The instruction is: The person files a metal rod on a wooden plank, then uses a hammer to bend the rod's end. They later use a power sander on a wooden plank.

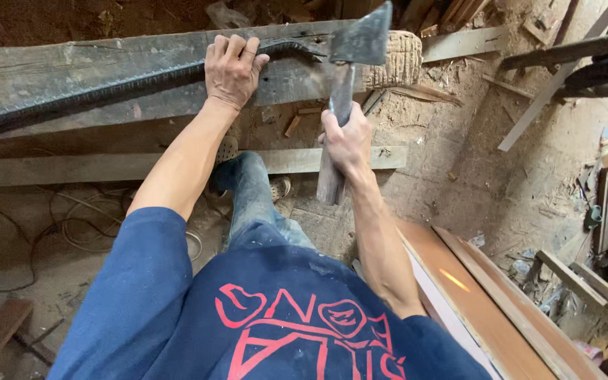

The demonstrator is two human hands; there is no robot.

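Gripping: the right hand (347, 144) is wrapped tight round the wooden handle of a hatchet (350, 84), its grey steel head raised just above the far edge of the beam.
Hatchet: worn, pale handle, dull wedge-shaped head with the edge pointing towards the beam; it hangs in the air, touching nothing but the hand.
Left hand: the left hand (231, 69) lies flat on the beam (107, 77), fingers hooked over its far edge, pressing down and pinching nothing.
Beam: a long, weathered grey timber running left to right, with a dark ribbed bar (93, 95) lying along it.
Doing it well: in my judgement the bracing fingers should stay well apart from where the blade lands, and the stroke be short and controlled.
Around: a lighter plank (72, 169) on the floor below, cables (72, 225) at left, reddish boards (487, 309) at right.
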